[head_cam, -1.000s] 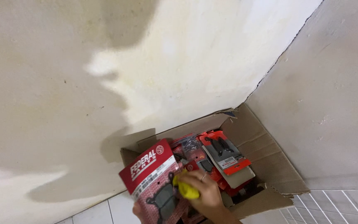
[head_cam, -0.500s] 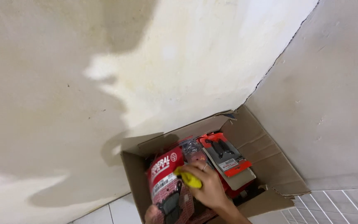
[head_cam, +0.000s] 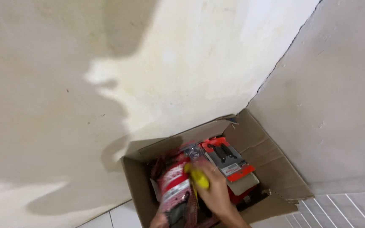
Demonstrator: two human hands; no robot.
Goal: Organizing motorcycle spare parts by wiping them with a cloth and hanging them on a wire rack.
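The right hand (head_cam: 218,192) reaches down into an open cardboard box (head_cam: 271,154) that stands on the tiled floor (head_cam: 343,211) in the corner of two cream walls (head_cam: 182,63). Its grip is closed around a small yellow object (head_cam: 198,177), which sits at the thumb side of the hand; the object's kind cannot be told.

Just left of the right grip, touching it, is a red packet (head_cam: 174,185) with a clear window, held upright and tilted slightly inside the box. At the lower end of this packet, at the bottom edge of the view, part of the left hand (head_cam: 159,220) shows. Its fingers lie under the packet, so its grip appears closed on the packet, though most of the hand is cut off by the frame.

Right of the right grip, just beside the knuckles, lies a second red packet with dark parts (head_cam: 227,158), flat on top of other packed goods in the box. The box flaps stand open: one flap extends right of the grip toward the wall, another lies below it.
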